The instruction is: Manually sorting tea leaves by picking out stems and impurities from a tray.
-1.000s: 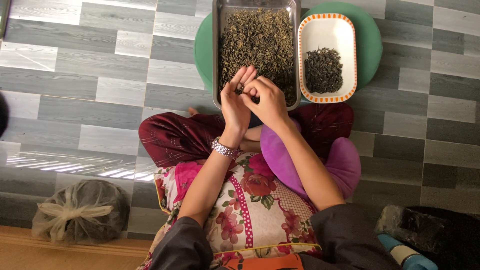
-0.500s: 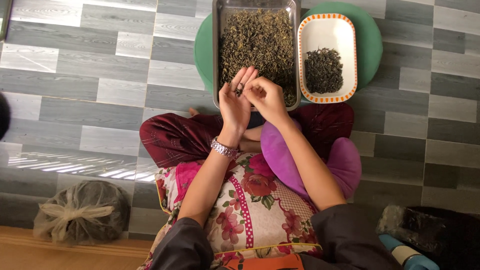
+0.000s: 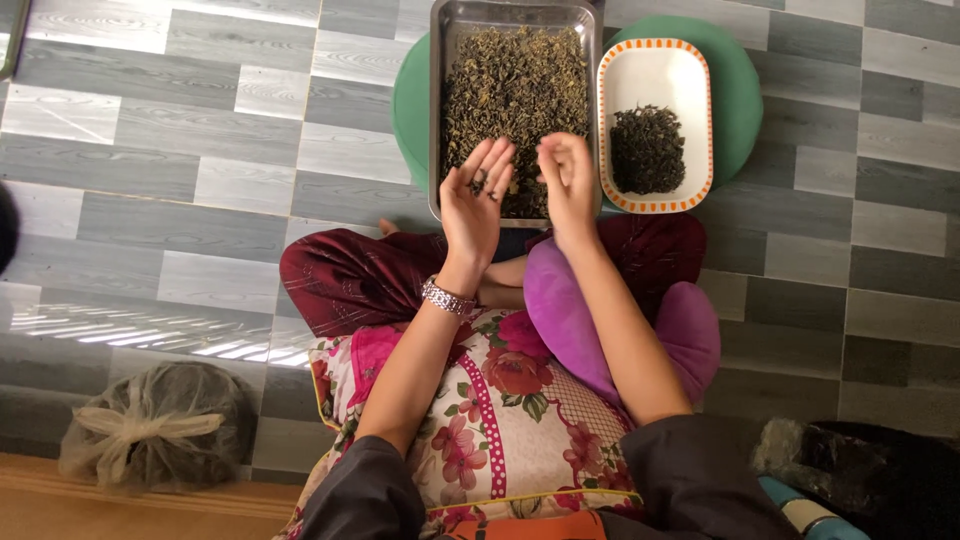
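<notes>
Left hand point(image 3: 478, 196) cupped palm-up, fingers spread wide, cradling a few dark dried leaves point(image 3: 480, 183) so nothing spilled. Right hand point(image 3: 568, 180) hovered alongside, fingertips loosely curled, holding nothing visible. Both over the near end of a shiny metal tray point(image 3: 437, 110) heaped with wiry leaves; darker bits sat in the orange-rimmed white dish point(image 3: 655, 75).

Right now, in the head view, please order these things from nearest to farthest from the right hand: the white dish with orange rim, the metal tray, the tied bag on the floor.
From the right hand:
1. Metal tray, directly under the fingers.
2. White dish with orange rim, just beside, on the right.
3. Tied bag, far at the lower left on the floor.
</notes>
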